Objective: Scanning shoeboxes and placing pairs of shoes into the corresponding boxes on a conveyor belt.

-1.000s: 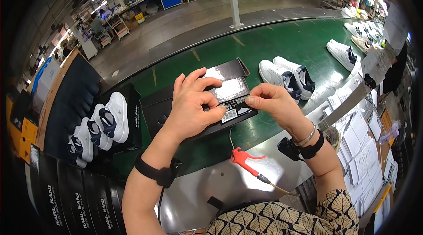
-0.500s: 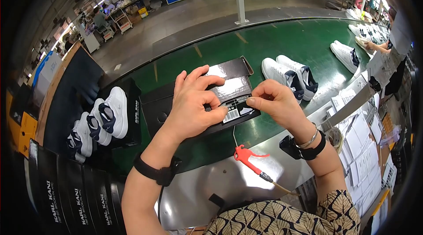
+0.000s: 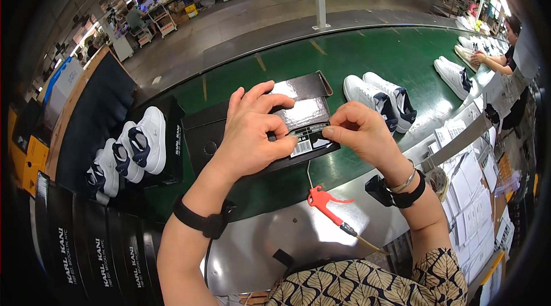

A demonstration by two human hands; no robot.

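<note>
A black shoe box (image 3: 206, 125) lies on the green work surface in front of me. A black-and-white label (image 3: 302, 146) with a barcode sits at the near end of the box. My left hand (image 3: 249, 137) pinches the label's left edge between thumb and forefinger, its other fingers raised over the box. At the label's upper right corner, my right hand (image 3: 359, 133) is closed in a pinch. Whether the label is fully stuck to the box cannot be seen. Just below the box rests a red air blow gun (image 3: 326, 209), touched by neither hand.
White sneakers (image 3: 380, 99) stand right of the box, with another pair (image 3: 454, 76) farther off. More sneakers (image 3: 148, 141) lean by a black box at left. Stacked black boxes (image 3: 86, 243) fill the lower left. Paper sheets (image 3: 470, 214) lie at right. A co-worker (image 3: 505, 56) handles shoes far right.
Both hands keep their pinch on the label, nearly still. The view has shifted slightly, and more of the co-worker at far right shows.
</note>
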